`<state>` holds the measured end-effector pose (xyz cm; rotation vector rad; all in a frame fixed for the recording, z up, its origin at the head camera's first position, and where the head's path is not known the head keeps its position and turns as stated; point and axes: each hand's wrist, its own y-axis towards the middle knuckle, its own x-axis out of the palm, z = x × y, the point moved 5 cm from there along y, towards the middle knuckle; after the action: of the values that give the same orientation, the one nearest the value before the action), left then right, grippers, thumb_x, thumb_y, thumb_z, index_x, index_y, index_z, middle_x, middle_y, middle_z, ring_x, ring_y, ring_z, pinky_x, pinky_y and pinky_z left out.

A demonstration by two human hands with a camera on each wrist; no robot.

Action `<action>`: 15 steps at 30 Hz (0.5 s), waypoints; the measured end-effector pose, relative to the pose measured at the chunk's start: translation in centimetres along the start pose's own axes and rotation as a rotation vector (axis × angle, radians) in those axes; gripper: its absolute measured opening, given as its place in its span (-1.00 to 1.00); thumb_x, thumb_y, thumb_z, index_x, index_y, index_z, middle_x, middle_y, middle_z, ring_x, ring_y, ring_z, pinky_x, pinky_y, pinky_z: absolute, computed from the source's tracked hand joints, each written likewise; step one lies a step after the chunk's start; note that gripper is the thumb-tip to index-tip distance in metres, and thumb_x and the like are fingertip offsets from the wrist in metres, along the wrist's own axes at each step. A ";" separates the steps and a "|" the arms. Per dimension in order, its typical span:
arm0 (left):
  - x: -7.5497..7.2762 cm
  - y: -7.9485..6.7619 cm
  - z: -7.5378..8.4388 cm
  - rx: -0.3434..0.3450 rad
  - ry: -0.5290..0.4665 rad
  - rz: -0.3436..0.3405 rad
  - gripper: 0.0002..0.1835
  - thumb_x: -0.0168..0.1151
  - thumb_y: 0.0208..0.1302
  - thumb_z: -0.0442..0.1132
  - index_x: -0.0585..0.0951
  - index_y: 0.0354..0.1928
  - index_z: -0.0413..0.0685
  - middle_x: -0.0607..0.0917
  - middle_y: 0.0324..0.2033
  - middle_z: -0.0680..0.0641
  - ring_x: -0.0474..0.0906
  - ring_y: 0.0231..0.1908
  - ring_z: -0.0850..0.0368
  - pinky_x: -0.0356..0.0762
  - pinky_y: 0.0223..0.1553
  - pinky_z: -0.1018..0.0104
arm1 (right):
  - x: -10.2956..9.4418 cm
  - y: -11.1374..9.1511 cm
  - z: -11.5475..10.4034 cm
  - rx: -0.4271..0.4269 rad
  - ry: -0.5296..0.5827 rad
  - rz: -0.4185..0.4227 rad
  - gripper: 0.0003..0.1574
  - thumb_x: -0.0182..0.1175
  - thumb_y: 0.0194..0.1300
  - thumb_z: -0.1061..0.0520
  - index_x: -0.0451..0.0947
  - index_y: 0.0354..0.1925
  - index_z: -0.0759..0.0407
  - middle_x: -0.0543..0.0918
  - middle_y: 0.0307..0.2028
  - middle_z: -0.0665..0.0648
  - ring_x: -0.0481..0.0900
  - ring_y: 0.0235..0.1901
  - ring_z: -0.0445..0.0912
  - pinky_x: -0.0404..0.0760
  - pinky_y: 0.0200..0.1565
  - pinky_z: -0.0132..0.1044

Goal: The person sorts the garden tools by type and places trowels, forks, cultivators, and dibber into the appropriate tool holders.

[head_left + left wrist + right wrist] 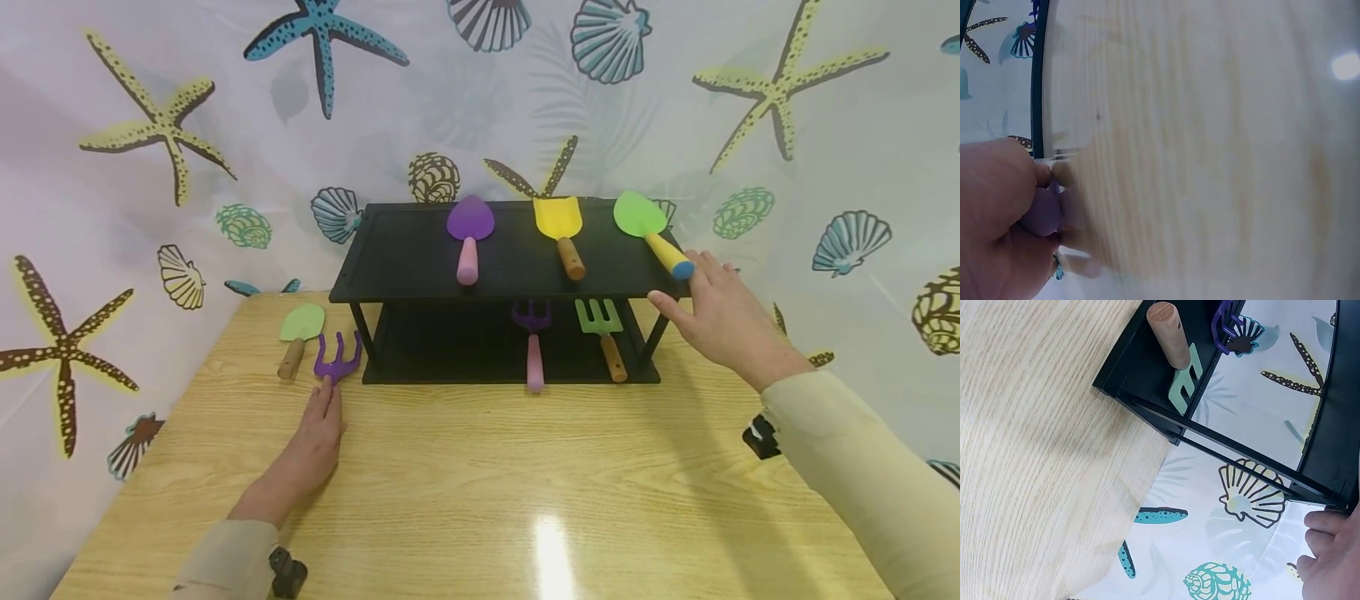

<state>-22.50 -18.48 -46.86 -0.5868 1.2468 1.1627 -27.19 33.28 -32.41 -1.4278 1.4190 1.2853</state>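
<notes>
My left hand [315,437] grips the handle of a purple hand rake [337,360], its prongs pointing away over the table left of the black rack. In the left wrist view the purple handle end [1042,212] shows between thumb and fingers. Beside the rake lies a green trowel [303,322] with a brown handle. My right hand [727,321] is at the rack's upper right front corner, thumb and fingers spread, by the blue-tipped yellow handle of a lime-green trowel [640,215]. Whether it touches that handle is unclear. In the right wrist view its fingers [1322,547] appear beside the rack.
The two-tier black rack [405,250] stands at the table's back. Its top also bears a purple trowel [471,218] and a yellow shovel [558,218]. Below lie another purple hand rake [534,358] and a green hand fork [600,318]. A shell-patterned curtain [465,100] hangs behind.
</notes>
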 end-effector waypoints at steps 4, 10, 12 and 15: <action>-0.1 -0.1 0.1 -0.006 0.024 0.000 -0.52 -0.20 0.37 -0.60 0.14 0.29 -0.78 0.07 0.34 -0.72 0.07 0.35 -0.65 0.18 0.34 -0.37 | 0.0 0.0 0.1 0.003 0.004 0.000 0.24 -0.29 0.43 -0.52 -0.14 0.51 0.48 -0.08 0.52 0.49 -0.18 0.53 0.36 -0.18 0.52 0.26; -0.6 -0.5 0.3 0.140 0.212 0.167 -0.50 0.05 0.19 -0.60 0.30 0.17 -0.80 0.30 0.22 -0.72 0.32 0.26 -0.56 0.39 0.28 -0.23 | 0.1 0.1 0.1 0.002 0.004 0.002 0.24 -0.28 0.42 -0.52 -0.12 0.50 0.50 -0.07 0.52 0.49 -0.17 0.53 0.35 -0.18 0.52 0.25; -0.8 -0.6 0.4 0.183 0.282 0.230 -0.51 0.11 0.16 -0.57 0.36 0.12 -0.80 0.38 0.17 -0.70 0.41 0.22 -0.51 0.46 0.23 -0.18 | 0.1 0.1 0.1 0.003 0.005 0.002 0.24 -0.28 0.42 -0.52 -0.12 0.50 0.50 -0.07 0.52 0.49 -0.17 0.53 0.35 -0.19 0.52 0.25; -1.1 -0.7 0.4 0.202 0.328 0.256 -0.54 0.10 0.18 -0.56 0.39 0.10 -0.78 0.43 0.16 -0.65 0.45 0.20 -0.46 0.50 0.22 -0.11 | 0.1 0.0 0.1 0.003 0.008 0.002 0.24 -0.28 0.43 -0.51 -0.13 0.50 0.50 -0.07 0.52 0.49 -0.18 0.53 0.34 -0.20 0.53 0.24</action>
<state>-21.58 -18.81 -45.87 -0.4879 1.7388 1.1613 -27.26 33.37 -32.49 -1.4312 1.4272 1.2799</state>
